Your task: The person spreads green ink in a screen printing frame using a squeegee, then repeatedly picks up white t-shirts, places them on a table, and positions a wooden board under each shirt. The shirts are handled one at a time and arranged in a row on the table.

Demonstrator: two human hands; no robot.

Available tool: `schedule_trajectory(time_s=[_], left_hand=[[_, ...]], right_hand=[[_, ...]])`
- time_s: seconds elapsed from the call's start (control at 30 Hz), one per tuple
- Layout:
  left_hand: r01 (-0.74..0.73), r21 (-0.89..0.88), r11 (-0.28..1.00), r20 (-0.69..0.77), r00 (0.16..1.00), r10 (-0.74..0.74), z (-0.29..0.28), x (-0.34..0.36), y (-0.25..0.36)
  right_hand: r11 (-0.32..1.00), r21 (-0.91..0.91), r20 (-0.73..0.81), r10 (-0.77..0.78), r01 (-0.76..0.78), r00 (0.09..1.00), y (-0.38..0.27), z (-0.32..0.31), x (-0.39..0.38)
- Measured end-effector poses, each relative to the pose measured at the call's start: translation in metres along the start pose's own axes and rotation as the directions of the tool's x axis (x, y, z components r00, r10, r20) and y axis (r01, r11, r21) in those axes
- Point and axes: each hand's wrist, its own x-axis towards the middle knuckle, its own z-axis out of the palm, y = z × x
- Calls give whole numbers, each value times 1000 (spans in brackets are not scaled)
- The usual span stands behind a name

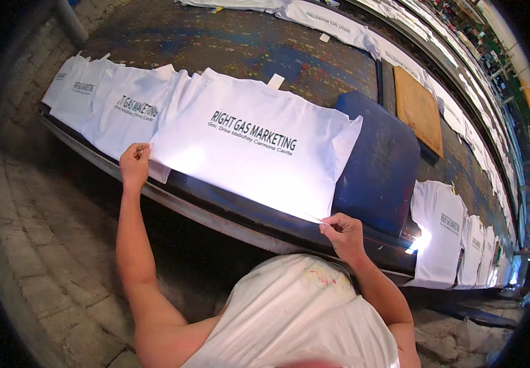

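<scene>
A person's two bare hands stretch the hem of a white T-shirt (246, 168) along the near edge of a long dark desk (246, 46). The left grip (135, 164) has thumb and fingers pinched together on the shirt's lower left corner. The right grip (346, 236), nearer the person's body, is clamped between thumb and forefinger on the lower right corner, drawing the fabric into a thin point. The shirt spreads between and beyond both grips, its collar end pointing away, with two lines of dark lettering across the middle. At the collar, farthest from the grips, a small white tab (275, 81) sticks up.

To the left of the left grip and beyond it, more printed white shirts (108, 101) lie in a row, the closest one touching the held shirt. Just past the right grip, to its right, stands a blue panel (378, 165), with a tan board (418, 110) farther off behind it. Right of the right grip, a bright light (421, 241) glares beside another group of white shirts (440, 230) draped over the edge. Far beyond both grips, across the paint-speckled surface, lies another line of shirts (332, 27). Below the right grip is the person's white top (295, 313), marked with coloured stains (329, 279).
</scene>
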Motion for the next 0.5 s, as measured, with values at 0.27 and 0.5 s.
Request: schedule_trajectory(time_s=[0.27,0.5], left_hand=[[-8,390,921,-35,999,24,-4,-20,1],[-70,778,624,62,997,34,-2,-26,35]], right_hand=[[976,-201,115,-61,83,991,2,9,-10],[948,-309,181,-14,70,983,9,-9,-9]])
